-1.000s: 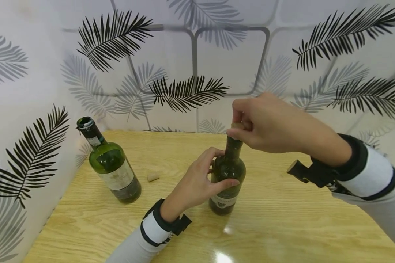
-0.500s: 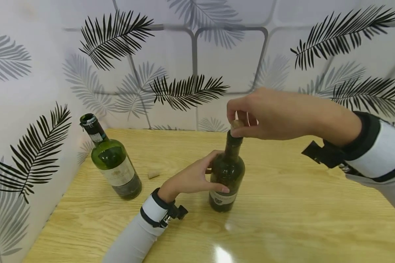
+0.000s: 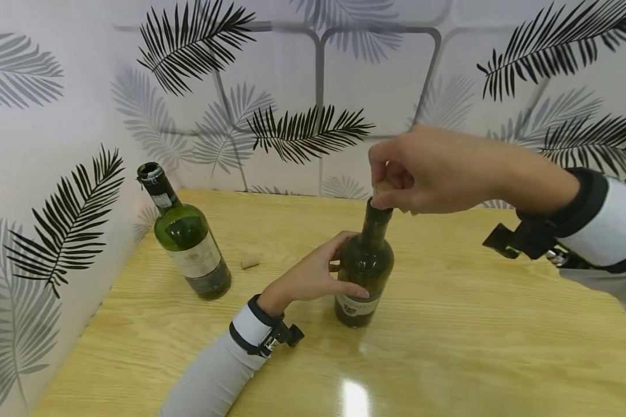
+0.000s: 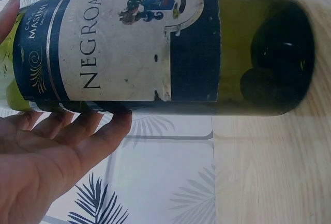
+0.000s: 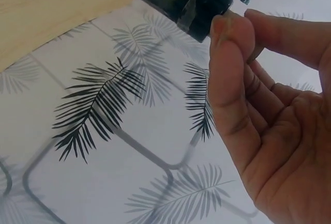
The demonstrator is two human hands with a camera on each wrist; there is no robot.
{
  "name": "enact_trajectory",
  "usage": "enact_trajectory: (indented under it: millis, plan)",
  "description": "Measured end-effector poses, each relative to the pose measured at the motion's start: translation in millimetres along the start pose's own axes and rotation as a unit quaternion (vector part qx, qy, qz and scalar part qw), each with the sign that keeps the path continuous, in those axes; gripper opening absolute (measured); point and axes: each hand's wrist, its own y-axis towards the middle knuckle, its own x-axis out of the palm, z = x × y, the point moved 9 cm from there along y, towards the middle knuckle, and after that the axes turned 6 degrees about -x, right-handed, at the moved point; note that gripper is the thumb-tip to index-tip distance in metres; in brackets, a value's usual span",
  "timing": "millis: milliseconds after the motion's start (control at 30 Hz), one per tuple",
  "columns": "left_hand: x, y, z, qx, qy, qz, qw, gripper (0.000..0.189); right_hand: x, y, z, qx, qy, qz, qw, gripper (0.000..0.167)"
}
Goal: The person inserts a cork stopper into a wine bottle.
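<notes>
A dark green wine bottle stands upright on the wooden table. My left hand grips its body from the left side, thumb across the front and fingers behind. Up close in the left wrist view, that hand's fingers lie along the bottle's side, and its label reads "NEGROAM". Above the bottle's mouth, my right hand pinches a cork between thumb and fingers. Most of the cork is hidden by the fingertips, which are right at the rim of the bottle neck in the right wrist view.
To the left stands a second green wine bottle, uncorked, with torn foil round its mouth. A loose cork lies on the table between the two bottles. A wall covering with leaf patterns rises directly behind the table.
The right wrist has risen and levelled out, and the fingers have shifted their pinch on the cork, which showed more half a second ago. The left hand keeps its grip; the head view tilts slightly.
</notes>
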Motion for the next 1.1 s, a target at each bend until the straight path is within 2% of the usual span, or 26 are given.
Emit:
enact_trajectory:
  millis: [300, 433, 500, 600, 700, 800, 933, 1100]
  plan:
    - [0.7, -4.3, 2.1, -0.017, 0.002, 0.034, 0.9993, 0.081, 0, -0.8, -2, 0.062, -0.001, 0.030, 0.9976, 0.013]
    - [1.7, -4.0, 5.7, -0.019, -0.008, 0.056, 0.9982, 0.080, 0, -3.2, 0, 0.110, 0.017, 0.029, 0.9934, 0.013]
    - [3.2, -4.4, 6.4, -0.022, -0.011, 0.063, 0.9977, 0.080, 0, -4.7, 2, 0.119, 0.021, 0.024, 0.9924, 0.013]
    - [6.8, -6.1, 7.2, -0.027, -0.008, 0.064, 0.9976, 0.081, 1, -7.1, 0, 0.095, 0.002, 0.021, 0.9952, 0.013]
    - [8.2, -5.5, 7.5, -0.026, -0.006, 0.063, 0.9976, 0.080, 1, -6.7, -3, 0.040, -0.025, 0.023, 0.9986, 0.012]
    - [10.6, -4.0, 9.1, -0.019, -0.005, 0.056, 0.9982, 0.080, 3, -10.7, -2, 0.007, -0.020, 0.026, 0.9994, 0.014]
    - [11.2, -3.8, 8.7, -0.017, 0.001, 0.051, 0.9985, 0.082, 4, -12.9, -1, -0.011, -0.003, 0.039, 0.9992, 0.018]
    - [4.7, -6.8, 6.1, -0.020, -0.003, 0.066, 0.9976, 0.082, 2, -7.1, -2, -0.021, 0.007, 0.078, 0.9967, 0.018]
